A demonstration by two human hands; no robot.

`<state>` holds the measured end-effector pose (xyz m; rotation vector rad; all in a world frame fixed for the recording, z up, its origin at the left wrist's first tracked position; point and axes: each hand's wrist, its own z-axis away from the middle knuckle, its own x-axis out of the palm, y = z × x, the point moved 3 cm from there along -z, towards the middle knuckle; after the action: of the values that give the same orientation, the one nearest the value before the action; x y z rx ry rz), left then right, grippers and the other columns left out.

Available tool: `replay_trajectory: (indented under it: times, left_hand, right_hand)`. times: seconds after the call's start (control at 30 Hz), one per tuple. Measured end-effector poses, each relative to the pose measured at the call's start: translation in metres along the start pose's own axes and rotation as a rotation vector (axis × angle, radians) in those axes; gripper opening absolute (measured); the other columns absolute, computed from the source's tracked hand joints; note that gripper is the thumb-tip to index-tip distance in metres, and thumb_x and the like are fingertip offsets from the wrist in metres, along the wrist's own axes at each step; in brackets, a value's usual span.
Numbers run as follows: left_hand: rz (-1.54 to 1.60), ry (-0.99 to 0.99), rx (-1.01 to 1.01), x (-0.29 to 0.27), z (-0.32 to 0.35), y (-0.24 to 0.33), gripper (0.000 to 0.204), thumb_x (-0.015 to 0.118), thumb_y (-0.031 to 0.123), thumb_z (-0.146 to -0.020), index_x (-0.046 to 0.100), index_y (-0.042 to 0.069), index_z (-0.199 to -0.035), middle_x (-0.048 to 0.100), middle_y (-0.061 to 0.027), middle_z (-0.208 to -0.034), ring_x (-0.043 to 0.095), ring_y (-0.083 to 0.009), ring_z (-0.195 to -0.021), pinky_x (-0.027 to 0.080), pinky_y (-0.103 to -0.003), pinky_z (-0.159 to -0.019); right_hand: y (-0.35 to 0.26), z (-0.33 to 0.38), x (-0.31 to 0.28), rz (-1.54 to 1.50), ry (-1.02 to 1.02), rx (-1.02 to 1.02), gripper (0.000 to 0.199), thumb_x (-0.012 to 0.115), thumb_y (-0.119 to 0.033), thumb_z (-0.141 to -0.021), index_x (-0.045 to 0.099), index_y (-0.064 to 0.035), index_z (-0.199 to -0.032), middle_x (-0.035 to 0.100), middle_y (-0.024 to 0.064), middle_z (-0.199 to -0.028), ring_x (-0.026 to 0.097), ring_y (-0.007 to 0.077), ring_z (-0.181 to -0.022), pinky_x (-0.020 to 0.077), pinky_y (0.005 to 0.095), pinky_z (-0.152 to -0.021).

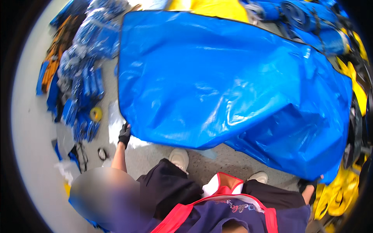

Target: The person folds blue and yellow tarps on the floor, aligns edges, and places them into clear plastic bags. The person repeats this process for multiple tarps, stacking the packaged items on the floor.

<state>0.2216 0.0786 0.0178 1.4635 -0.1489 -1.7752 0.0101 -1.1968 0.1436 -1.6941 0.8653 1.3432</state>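
A large, shiny blue tarpaulin (175,77) with a thin dark border spreads across the middle of the view. My left hand (124,135), in a black fingerless glove, is closed on its near left corner. At the lower right, my right hand (308,184), gloved in black too, grips the near right edge; the tarpaulin hides part of its fingers. Between my hands the near edge sags, and a deep fold runs through the right half. The left half lies smoother, with small creases.
Plastic-wrapped blue bundles (97,35) and a yellow tape roll (96,113) lie to the left. Rolled blue sheets (307,15) are at the far right. Yellow material (338,190) is heaped beside my right hand. My shoes (179,159) stand on the grey floor near the tarpaulin.
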Motion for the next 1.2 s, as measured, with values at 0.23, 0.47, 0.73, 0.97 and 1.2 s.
replay_trajectory:
  times: [0.23,0.47,0.73,0.97,1.2]
  left_hand:
    - [0.01,0.322,-0.088,-0.099,-0.039,-0.032,0.055,0.047,0.037,-0.095,0.038,0.005,-0.139,0.053,-0.018,-0.128,0.055,-0.0291,-0.111,0.045,-0.038,-0.091]
    - [-0.431,0.588,-0.203,-0.251,-0.106,0.07,0.055,0.044,0.035,-0.096,0.032,0.007,-0.142,0.047,-0.0189,-0.135,0.049,-0.0332,-0.119,0.042,-0.04,-0.096]
    - [-0.689,0.212,1.255,0.046,-0.019,0.385,0.065,0.045,0.043,-0.093,0.028,0.006,-0.144,0.03,-0.0223,-0.146,0.028,-0.037,-0.135,0.02,-0.05,-0.109]
    - [-0.954,-0.489,1.542,0.275,0.163,0.439,0.088,0.046,0.066,-0.081,0.03,0.006,-0.142,0.021,-0.0253,-0.149,0.014,-0.0471,-0.138,0.003,-0.065,-0.107]
    - [-1.025,-0.597,1.493,0.291,0.115,0.361,0.099,0.045,0.078,-0.072,0.024,0.014,-0.144,0.017,-0.0292,-0.148,0.011,-0.0511,-0.137,0.0,-0.073,-0.101]
  right_hand:
    - [-0.069,0.068,0.011,-0.078,0.005,0.089,0.076,0.059,-0.058,-0.079,0.046,-0.0049,-0.131,0.049,0.0207,-0.132,0.05,0.0356,-0.119,0.0405,0.0419,-0.098]
    - [-0.097,0.132,0.045,-0.183,-0.057,0.233,0.082,0.064,-0.059,-0.075,0.042,-0.0057,-0.134,0.046,0.0219,-0.134,0.048,0.0358,-0.121,0.0402,0.0423,-0.099]
    - [-0.051,0.153,0.002,-0.236,0.049,0.651,0.09,0.069,-0.059,-0.071,0.039,-0.0066,-0.136,0.043,0.0233,-0.137,0.046,0.0359,-0.123,0.0398,0.0428,-0.1]
    - [-0.024,0.115,-0.017,-0.487,-0.014,0.401,0.073,0.061,-0.061,-0.077,0.057,0.0014,-0.114,0.061,0.0215,-0.114,0.055,0.0349,-0.111,0.0402,0.0381,-0.096]
    - [-0.106,0.119,-0.129,-0.712,0.173,-0.149,0.046,0.05,-0.042,-0.093,0.062,0.0015,-0.097,0.065,0.0169,-0.09,0.061,0.029,-0.091,0.045,0.0387,-0.083]
